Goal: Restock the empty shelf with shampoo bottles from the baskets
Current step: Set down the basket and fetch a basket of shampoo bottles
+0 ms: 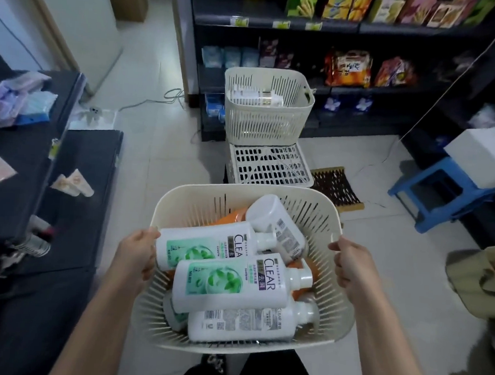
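Between the two hands, a cream basket is held above the floor, loaded with white shampoo bottles lying on their sides over orange bottles. The left grip is curled over the basket's left rim, beside a bottle's base; the right grip is wrapped round the right rim. Beyond the grips, a second basket with a pale bottle inside stands on an overturned basket, just before the dark shelf of packets. Right of the right grip is a blue stool bearing a white box; left of the left grip runs a dark surface.
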Demonstrator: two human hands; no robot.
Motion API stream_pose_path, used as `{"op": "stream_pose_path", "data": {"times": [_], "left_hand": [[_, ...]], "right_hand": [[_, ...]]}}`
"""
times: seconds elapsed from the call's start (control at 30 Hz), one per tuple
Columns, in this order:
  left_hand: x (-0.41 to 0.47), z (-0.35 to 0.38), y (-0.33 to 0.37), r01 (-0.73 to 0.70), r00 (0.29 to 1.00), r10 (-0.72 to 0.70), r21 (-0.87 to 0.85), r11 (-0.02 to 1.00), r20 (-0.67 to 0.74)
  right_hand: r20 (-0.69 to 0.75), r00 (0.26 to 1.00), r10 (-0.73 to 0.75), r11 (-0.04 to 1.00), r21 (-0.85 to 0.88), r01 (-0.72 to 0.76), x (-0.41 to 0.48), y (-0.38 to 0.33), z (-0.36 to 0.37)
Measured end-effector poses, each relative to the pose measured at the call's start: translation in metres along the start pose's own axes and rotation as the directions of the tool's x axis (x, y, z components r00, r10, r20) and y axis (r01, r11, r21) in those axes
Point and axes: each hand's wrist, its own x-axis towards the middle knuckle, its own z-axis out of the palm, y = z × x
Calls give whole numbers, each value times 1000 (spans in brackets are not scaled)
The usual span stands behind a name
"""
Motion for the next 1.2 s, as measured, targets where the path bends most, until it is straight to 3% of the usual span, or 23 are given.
{"op": "stream_pose_path", "data": {"times": [0.2, 0.6, 0.83, 1.2], "left_hand": [[76, 71, 53, 9, 1000, -9, 60, 998, -5], [197, 194, 138, 73, 997, -75, -80, 994, -24], [270, 237, 167, 105, 994, -107, -85, 991, -11], [330, 278, 172, 141, 983, -142, -18, 990, -118]], "right_hand": [[5, 1000, 4, 1000, -20, -4, 98, -64, 8], [32, 999, -29, 996, -78, 32, 260, -196, 32], [4, 999, 44, 998, -49, -43, 332, -230, 60], [20, 992, 122, 992, -43, -121, 402, -251, 88]]}}
